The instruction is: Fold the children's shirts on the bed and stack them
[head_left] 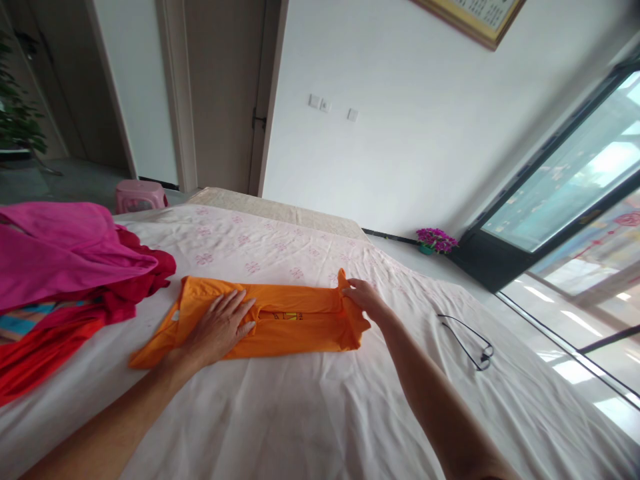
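An orange T-shirt [300, 337], folded into a long strip with a little dark and yellow print showing, lies across the white flowered sheet [310, 413]. My left hand [223, 327] rests flat on its left half, fingers spread. At the shirt's right end, my right hand [363, 298] pinches the far corner, and the cloth there stands up in a small raised fold. Part of the right hand's grip is hidden behind its own fingers.
A heap of pink and red clothes [65, 247] lies at the left. Black-framed glasses [483, 357] rest on the sheet at the right. Beyond the sheet are a pink stool [141, 193], a pot of purple flowers [436, 240] and a closed door [220, 100].
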Demonstrator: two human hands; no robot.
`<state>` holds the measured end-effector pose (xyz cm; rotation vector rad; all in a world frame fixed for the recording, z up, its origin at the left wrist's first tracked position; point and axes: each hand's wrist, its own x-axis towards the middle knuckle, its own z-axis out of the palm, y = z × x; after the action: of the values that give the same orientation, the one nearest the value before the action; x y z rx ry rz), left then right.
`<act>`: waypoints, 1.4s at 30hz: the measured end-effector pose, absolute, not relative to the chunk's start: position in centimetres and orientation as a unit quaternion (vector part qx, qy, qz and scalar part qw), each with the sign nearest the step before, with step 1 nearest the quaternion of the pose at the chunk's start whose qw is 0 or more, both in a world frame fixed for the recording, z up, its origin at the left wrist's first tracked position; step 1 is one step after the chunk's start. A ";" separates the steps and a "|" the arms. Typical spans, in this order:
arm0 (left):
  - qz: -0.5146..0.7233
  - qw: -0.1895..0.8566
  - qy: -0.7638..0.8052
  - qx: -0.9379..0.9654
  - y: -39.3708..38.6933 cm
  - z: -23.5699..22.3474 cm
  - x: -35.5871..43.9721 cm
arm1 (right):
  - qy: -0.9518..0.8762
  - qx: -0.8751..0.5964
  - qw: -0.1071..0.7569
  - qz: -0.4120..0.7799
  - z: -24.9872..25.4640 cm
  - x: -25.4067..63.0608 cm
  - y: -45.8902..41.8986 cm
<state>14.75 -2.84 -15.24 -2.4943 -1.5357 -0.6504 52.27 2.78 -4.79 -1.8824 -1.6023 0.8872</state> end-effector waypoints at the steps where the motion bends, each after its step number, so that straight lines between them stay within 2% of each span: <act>1: -0.210 0.067 -0.515 -0.828 -2.9 -15.2 14.8 | -0.603 -0.683 0.240 0.334 -4.5 51.0 3.0; 9: -0.189 0.040 -0.536 -0.822 -3.0 -14.9 14.9 | -0.645 -0.633 0.179 0.389 -6.2 41.4 3.9; 18: -0.200 0.048 -0.525 -0.826 -2.9 -15.2 14.8 | -0.674 -0.598 0.149 0.409 -8.6 36.9 3.6; 20: -0.197 0.053 -0.524 -0.827 -2.9 -15.2 14.8 | -0.693 -0.597 0.167 0.370 -8.5 36.8 2.9; 24: -0.190 0.065 -0.527 -0.826 -2.9 -15.2 14.8 | -0.782 -0.560 0.216 0.169 -8.4 37.2 0.7; 29: -0.192 0.064 -0.521 -0.829 -3.0 -14.7 14.8 | -0.865 -0.479 0.134 0.065 -10.6 38.0 -1.6; 34: -0.233 0.037 -0.493 -0.838 -3.3 -14.0 14.9 | -0.879 -0.459 0.118 0.047 -12.2 38.5 -2.1; 42: -0.294 -0.025 -0.452 -0.842 -4.5 -12.5 16.4 | -0.887 -0.429 0.128 0.117 -10.4 40.7 -2.2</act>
<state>16.44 -4.53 -12.51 -2.6874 -1.4448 -0.9382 40.72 -2.16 -10.42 -1.2475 -2.5796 0.3416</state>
